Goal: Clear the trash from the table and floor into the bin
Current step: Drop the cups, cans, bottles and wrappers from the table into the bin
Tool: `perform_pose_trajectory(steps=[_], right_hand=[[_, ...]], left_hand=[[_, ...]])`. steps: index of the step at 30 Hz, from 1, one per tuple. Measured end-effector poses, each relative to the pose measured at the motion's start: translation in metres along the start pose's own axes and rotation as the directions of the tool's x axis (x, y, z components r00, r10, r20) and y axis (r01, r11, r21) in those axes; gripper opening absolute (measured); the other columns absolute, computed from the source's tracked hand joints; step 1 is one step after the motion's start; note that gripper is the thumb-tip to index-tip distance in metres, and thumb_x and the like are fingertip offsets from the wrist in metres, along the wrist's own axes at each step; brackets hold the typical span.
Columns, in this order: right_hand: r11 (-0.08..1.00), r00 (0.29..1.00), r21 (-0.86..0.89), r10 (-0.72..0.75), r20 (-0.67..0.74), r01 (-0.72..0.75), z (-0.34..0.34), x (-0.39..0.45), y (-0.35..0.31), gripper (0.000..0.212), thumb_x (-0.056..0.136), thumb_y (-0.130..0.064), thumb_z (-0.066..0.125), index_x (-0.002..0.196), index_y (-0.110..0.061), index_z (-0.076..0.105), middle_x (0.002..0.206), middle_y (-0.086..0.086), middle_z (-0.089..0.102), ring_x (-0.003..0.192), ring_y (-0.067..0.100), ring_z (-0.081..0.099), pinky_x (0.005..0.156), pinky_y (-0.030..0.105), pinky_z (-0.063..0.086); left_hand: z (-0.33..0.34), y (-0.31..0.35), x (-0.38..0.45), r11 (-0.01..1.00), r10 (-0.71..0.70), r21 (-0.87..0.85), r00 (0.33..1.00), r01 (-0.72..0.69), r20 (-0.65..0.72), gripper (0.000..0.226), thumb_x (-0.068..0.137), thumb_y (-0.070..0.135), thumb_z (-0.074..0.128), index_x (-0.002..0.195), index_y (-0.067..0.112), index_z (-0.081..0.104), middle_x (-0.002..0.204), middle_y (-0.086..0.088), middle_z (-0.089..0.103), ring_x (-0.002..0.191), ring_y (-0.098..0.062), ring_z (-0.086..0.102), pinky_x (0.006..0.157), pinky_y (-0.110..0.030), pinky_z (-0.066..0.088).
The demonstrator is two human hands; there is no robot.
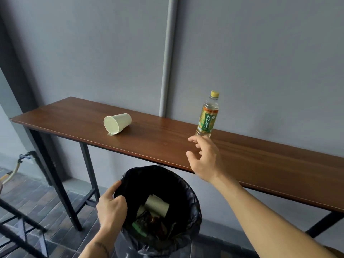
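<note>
A plastic bottle (pixel 208 116) with a yellow cap and green label stands upright on the long brown table (pixel 78 120), near the wall. My right hand (pixel 204 159) hovers just in front of its base, fingers spread, holding nothing. A pale paper cup (pixel 116 123) lies on its side further left on the table. Below the table's front edge is a bin (pixel 186 185) lined with a black bag, holding a paper cup and other trash. My left hand (pixel 111 207) grips the bin's left rim.
A grey wall with a vertical pipe (pixel 167 58) runs behind the table. Black table legs (pixel 55 181) stand at the left. A dark metal frame (pixel 16 220) crosses the lower left over the tiled floor. A hose end (pixel 16 166) lies at far left.
</note>
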State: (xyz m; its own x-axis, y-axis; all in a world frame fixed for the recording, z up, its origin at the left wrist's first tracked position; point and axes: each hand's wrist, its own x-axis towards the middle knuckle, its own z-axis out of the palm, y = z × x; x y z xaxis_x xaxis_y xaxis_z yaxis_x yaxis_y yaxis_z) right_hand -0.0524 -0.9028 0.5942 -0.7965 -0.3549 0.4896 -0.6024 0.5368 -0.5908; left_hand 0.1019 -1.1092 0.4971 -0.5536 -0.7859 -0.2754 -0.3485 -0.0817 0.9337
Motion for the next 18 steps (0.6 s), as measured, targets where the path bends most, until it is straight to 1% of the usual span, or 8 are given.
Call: perform_pose_trajectory(steps=[2, 4, 6, 8, 11, 14, 16, 18], right_hand=[[0.994, 0.99, 0.027, 0.104, -0.091, -0.102, -0.012, 0.019, 0.014, 0.043, 0.08, -0.02, 0.068, 0.122, -0.019, 0.058, 0.113, -0.004, 0.054, 0.102, 0.01, 0.053, 0.091, 0.033, 0.048], [0.971, 0.961, 0.008, 0.236, -0.141, -0.237, -0.022, 0.038, 0.028, 0.053, 0.079, -0.027, 0.07, 0.128, -0.019, 0.051, 0.12, 0.004, 0.053, 0.109, 0.018, 0.053, 0.093, 0.036, 0.047], [0.926, 0.917, 0.018, 0.376, -0.136, -0.377, -0.028, 0.055, 0.042, 0.064, 0.078, -0.033, 0.072, 0.134, -0.019, 0.043, 0.128, 0.01, 0.049, 0.116, 0.024, 0.052, 0.096, 0.039, 0.046], [0.891, 0.886, 0.034, 0.454, -0.095, -0.453, -0.028, 0.07, 0.055, 0.077, 0.078, -0.038, 0.073, 0.142, -0.019, 0.034, 0.137, 0.013, 0.044, 0.124, 0.029, 0.049, 0.1, 0.044, 0.045], [0.867, 0.867, 0.06, 0.496, -0.036, -0.494, -0.024, 0.092, 0.07, 0.093, 0.077, -0.044, 0.075, 0.15, -0.019, 0.023, 0.144, 0.014, 0.04, 0.129, 0.032, 0.048, 0.103, 0.048, 0.045], [0.867, 0.874, 0.125, 0.486, 0.007, -0.483, -0.019, 0.114, 0.08, 0.092, 0.072, -0.042, 0.075, 0.148, -0.021, 0.026, 0.137, 0.01, 0.047, 0.121, 0.03, 0.054, 0.099, 0.045, 0.047], [0.879, 0.894, 0.185, 0.447, 0.004, -0.44, -0.015, 0.124, 0.087, 0.086, 0.071, -0.037, 0.075, 0.143, -0.023, 0.032, 0.128, 0.006, 0.054, 0.11, 0.026, 0.058, 0.092, 0.04, 0.05], [0.884, 0.91, 0.232, 0.415, 0.013, -0.407, -0.011, 0.128, 0.093, 0.077, 0.078, -0.029, 0.075, 0.142, -0.021, 0.034, 0.121, 0.001, 0.056, 0.098, 0.019, 0.057, 0.078, 0.03, 0.048]], left_hand=[[0.006, 0.001, -0.004, 1.0, 0.009, -0.01, 1.0, -0.009, -0.007, 0.074, 0.072, -0.007, 0.041, 0.132, 0.028, 0.067, 0.079, -0.002, 0.072, 0.048, -0.026, 0.051, 0.048, -0.035, 0.049], [0.011, 0.003, -0.01, 1.0, 0.01, -0.028, 1.0, -0.01, -0.021, 0.073, 0.074, -0.008, 0.04, 0.132, 0.027, 0.066, 0.076, -0.005, 0.072, 0.049, -0.026, 0.051, 0.047, -0.031, 0.046], [0.015, 0.005, -0.016, 1.0, 0.011, -0.008, 0.999, -0.011, -0.043, 0.072, 0.075, -0.007, 0.041, 0.132, 0.029, 0.066, 0.081, -0.003, 0.072, 0.052, -0.029, 0.056, 0.048, -0.03, 0.047], [0.019, 0.006, -0.02, 1.0, 0.017, 0.006, 0.998, -0.017, -0.061, 0.073, 0.074, -0.005, 0.041, 0.132, 0.03, 0.067, 0.086, -0.001, 0.073, 0.054, -0.028, 0.06, 0.049, -0.031, 0.047], [0.027, 0.007, -0.028, 1.0, 0.015, 0.002, 0.994, -0.015, -0.104, 0.073, 0.073, -0.006, 0.042, 0.132, 0.03, 0.067, 0.092, -0.004, 0.075, 0.055, -0.025, 0.062, 0.049, -0.03, 0.048], [0.034, 0.009, -0.039, 1.0, 0.018, -0.011, 0.988, -0.02, -0.154, 0.073, 0.072, -0.005, 0.043, 0.13, 0.031, 0.068, 0.096, -0.003, 0.076, 0.057, -0.024, 0.065, 0.048, -0.032, 0.052], [0.04, 0.007, -0.045, 1.0, 0.02, -0.007, 0.982, -0.022, -0.186, 0.074, 0.069, -0.003, 0.043, 0.129, 0.033, 0.069, 0.09, 0.0, 0.077, 0.058, -0.027, 0.067, 0.05, -0.035, 0.055], [0.047, 0.004, -0.05, 1.0, 0.007, -0.016, 0.974, -0.011, -0.225, 0.074, 0.069, -0.003, 0.043, 0.126, 0.036, 0.07, 0.08, 0.0, 0.077, 0.056, -0.033, 0.067, 0.047, -0.036, 0.055]])
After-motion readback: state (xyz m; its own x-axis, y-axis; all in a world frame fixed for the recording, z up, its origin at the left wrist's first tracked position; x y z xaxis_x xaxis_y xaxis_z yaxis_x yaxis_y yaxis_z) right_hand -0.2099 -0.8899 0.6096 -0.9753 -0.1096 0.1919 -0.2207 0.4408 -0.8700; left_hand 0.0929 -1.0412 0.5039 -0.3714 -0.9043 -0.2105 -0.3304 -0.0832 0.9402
